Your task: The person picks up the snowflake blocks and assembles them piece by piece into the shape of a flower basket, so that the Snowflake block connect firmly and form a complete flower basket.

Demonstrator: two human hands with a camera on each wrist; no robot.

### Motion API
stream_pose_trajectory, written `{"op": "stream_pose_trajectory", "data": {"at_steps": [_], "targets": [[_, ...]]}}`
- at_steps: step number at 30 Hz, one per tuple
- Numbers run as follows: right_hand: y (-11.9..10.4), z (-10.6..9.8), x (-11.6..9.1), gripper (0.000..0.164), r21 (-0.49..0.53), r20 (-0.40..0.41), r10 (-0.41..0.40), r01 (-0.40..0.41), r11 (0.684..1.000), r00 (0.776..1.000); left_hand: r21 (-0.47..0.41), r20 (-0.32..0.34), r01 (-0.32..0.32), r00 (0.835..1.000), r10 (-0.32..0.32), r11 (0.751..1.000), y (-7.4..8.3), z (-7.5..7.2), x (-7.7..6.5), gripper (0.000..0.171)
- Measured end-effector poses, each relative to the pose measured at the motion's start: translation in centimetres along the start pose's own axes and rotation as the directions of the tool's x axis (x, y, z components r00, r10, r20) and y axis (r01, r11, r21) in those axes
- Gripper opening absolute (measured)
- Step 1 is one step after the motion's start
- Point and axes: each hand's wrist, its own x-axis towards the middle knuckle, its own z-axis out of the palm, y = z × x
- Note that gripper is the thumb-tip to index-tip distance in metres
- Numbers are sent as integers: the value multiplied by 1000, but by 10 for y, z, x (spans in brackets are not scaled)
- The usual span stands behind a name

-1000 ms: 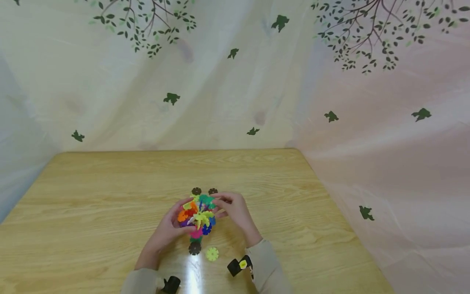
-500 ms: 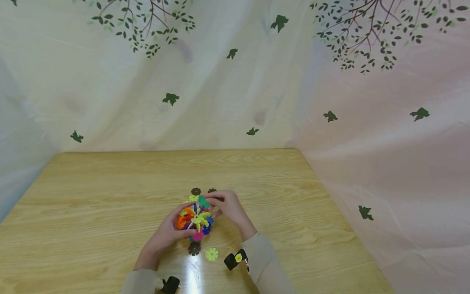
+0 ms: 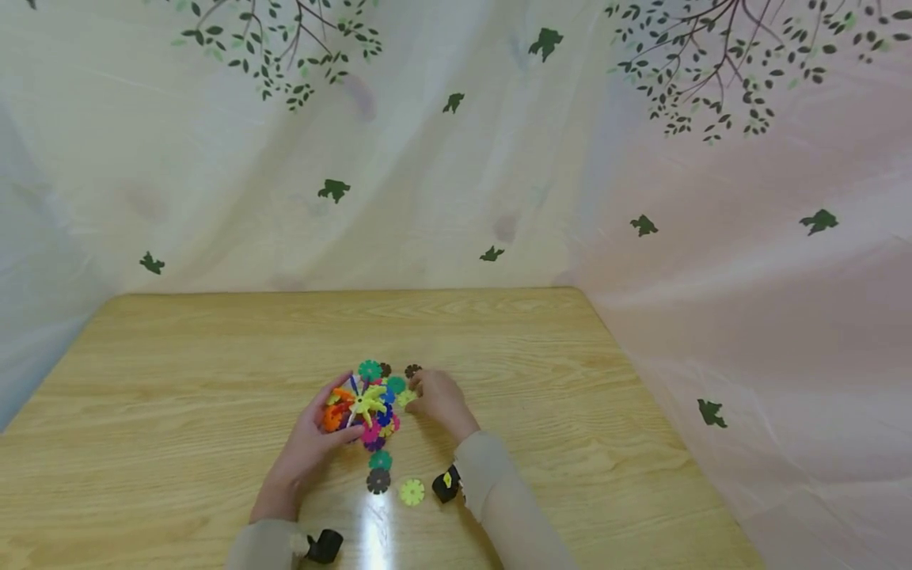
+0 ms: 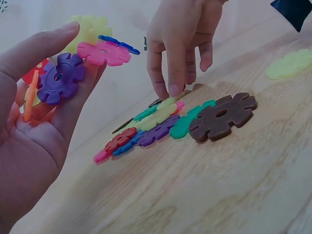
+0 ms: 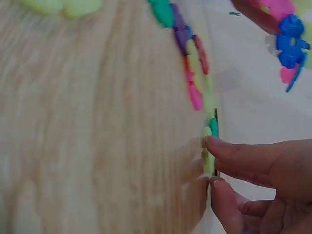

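My left hand holds a cluster of notched plastic discs, joined at angles in yellow, orange, purple, pink and blue. In the left wrist view it is raised off the table, with a purple disc facing the camera. A green disc shows at the cluster's far side. Below it lies a flat figure of linked discs, partly hidden in the head view. The right hand is at the figure's right side, with thumb and fingers pinching a yellow disc. A green disc lies beside those fingertips.
A loose yellow disc lies near me, right of a dark brown disc at the figure's near end. Another brown disc sits at the far end. The wooden table meets a printed cloth backdrop.
The left hand has shifted left and slightly away with the cluster, uncovering more of the flat figure. My right hand has left the green disc beside the cluster and come down at the yellow disc.
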Motion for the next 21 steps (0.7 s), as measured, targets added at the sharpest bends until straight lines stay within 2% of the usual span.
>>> {"op": "stream_pose_trajectory", "data": {"at_steps": [3, 6, 9, 10, 12, 14, 16, 18, 21], "targets": [[0, 4, 3, 29, -51, 1, 32, -32, 998, 999, 5, -1, -1, 1000, 1, 1000, 0, 1, 1, 88], [-1, 3, 4, 21, -37, -26, 47, -48, 998, 999, 11, -2, 16, 1000, -16, 1000, 1, 1, 1, 89], [0, -1, 1, 11, 56, -91, 53, -48, 997, 994, 11, -1, 34, 999, -34, 999, 1, 1, 3, 90], [0, -3, -1, 8, 130, -109, 61, -47, 990, 992, 13, -1, 40, 999, -40, 999, 1, 1, 3, 90], [0, -7, -4, 6, 304, -144, 82, -35, 952, 986, 20, -2, 49, 999, -49, 999, 1, 1, 3, 90], [-1, -10, -8, 9, 475, -162, 92, -4, 880, 982, 28, 1, 53, 999, -53, 998, 1, 1, 3, 89], [-4, -14, -13, 14, 605, -161, 94, 23, 796, 983, 36, 1, 59, 998, -59, 998, 1, 1, 3, 89], [-8, -16, -18, 16, 650, -161, 70, 53, 758, 984, 50, 3, 66, 998, -66, 997, 1, 0, 3, 89], [-14, -18, -25, 16, 655, -155, 34, 77, 751, 987, 75, -5, 87, 996, -87, 993, 1, 0, 4, 88]]}}
